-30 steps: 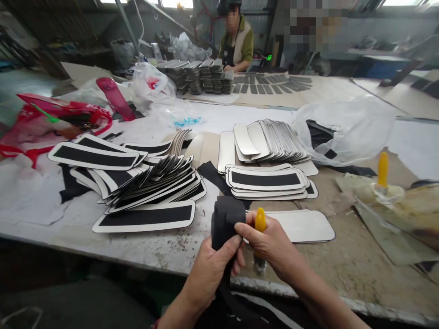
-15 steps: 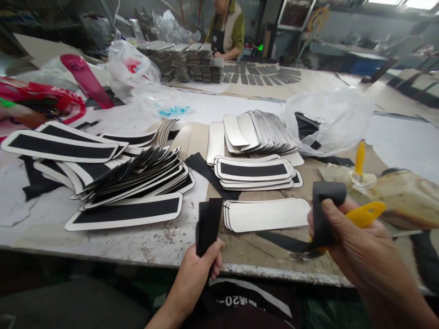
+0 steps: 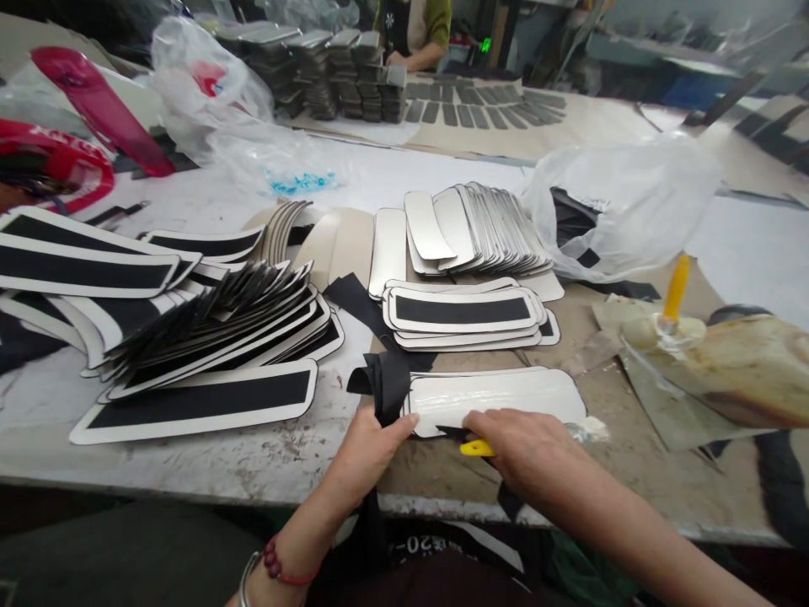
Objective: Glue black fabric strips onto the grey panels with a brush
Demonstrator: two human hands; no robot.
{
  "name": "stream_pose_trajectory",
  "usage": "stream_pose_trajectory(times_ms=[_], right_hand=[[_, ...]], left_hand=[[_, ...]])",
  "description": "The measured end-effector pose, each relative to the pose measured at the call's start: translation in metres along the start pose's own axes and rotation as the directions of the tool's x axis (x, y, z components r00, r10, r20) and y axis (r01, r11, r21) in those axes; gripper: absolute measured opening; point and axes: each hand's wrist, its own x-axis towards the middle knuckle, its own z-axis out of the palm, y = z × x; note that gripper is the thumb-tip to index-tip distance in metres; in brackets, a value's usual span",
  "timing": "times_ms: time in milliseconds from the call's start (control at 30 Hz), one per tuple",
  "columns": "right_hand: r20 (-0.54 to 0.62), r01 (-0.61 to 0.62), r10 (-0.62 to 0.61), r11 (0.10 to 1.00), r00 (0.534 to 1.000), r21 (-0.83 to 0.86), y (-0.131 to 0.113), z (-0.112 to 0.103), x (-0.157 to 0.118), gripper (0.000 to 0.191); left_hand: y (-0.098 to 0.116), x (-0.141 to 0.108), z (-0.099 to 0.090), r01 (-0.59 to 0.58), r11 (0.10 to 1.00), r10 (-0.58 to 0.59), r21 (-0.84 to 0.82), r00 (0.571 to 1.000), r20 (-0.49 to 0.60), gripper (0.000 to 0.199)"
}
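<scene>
My left hand [image 3: 370,451] is closed round several black strips [image 3: 388,384] that curl over its top, with its thumb at the left end of a small stack of white curved pieces [image 3: 493,394]. My right hand [image 3: 522,443] is closed on a yellow-handled brush [image 3: 477,448] at the stack's front edge; pale bristles show beyond the hand. A dark strip also shows beside its fingers. Behind lies a pile of white pieces with black centres [image 3: 464,310]. A larger pile of such pieces [image 3: 202,405] is at the left.
Fanned white pieces [image 3: 474,228] stand behind the middle. A plastic bag [image 3: 638,202] is at the back right, near a stained container [image 3: 746,362] with another yellow-handled tool [image 3: 676,287]. A person [image 3: 417,38] works across the table by grey stacks [image 3: 347,76].
My right hand has moved left with the brush, from beside the white stack to its front edge. My left hand's strips have come to the stack's left end and now bend over. The view has shifted.
</scene>
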Motion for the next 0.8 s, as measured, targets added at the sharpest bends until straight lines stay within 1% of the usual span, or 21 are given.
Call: stream_pose_trajectory(times_ms=[33, 100, 133, 233, 333, 533, 800], right_hand=[[0.018, 0.004, -0.004, 1.0, 1.0, -0.002, -0.002, -0.001, 0.008, 0.024], [0.069, 0.017, -0.023, 0.997, 0.997, 0.08, -0.003, -0.004, 0.023, 0.013], [0.082, 0.017, -0.028, 0.992, 0.996, 0.128, -0.002, -0.005, 0.03, 0.011], [0.078, -0.01, -0.006, 0.979, 0.997, 0.206, 0.001, -0.006, 0.049, 0.025], [0.061, -0.049, 0.039, 0.984, 0.997, 0.173, 0.006, -0.001, 0.061, 0.024], [0.074, -0.064, 0.058, 0.994, 0.996, 0.086, 0.008, 0.005, 0.068, 0.024], [0.099, -0.082, 0.078, 0.996, 0.992, 0.032, 0.005, 0.0, 0.071, 0.023]], left_hand=[[-0.001, 0.001, -0.001, 0.019, 1.0, -0.019, -0.015, 1.0, 0.017, 0.032], [-0.001, 0.003, -0.004, 0.058, 0.998, -0.057, -0.022, 0.997, 0.06, 0.026], [-0.002, 0.004, -0.005, 0.085, 0.996, -0.083, -0.029, 0.994, 0.075, 0.027], [-0.003, 0.006, -0.01, 0.168, 0.984, -0.16, -0.057, 0.978, 0.133, 0.032], [-0.005, 0.009, -0.014, 0.229, 0.971, -0.216, -0.069, 0.963, 0.159, 0.033], [-0.007, 0.013, -0.017, 0.27, 0.96, -0.253, -0.069, 0.949, 0.186, 0.035], [0.001, 0.013, -0.011, 0.264, 0.964, -0.26, -0.017, 0.959, 0.114, 0.029]])
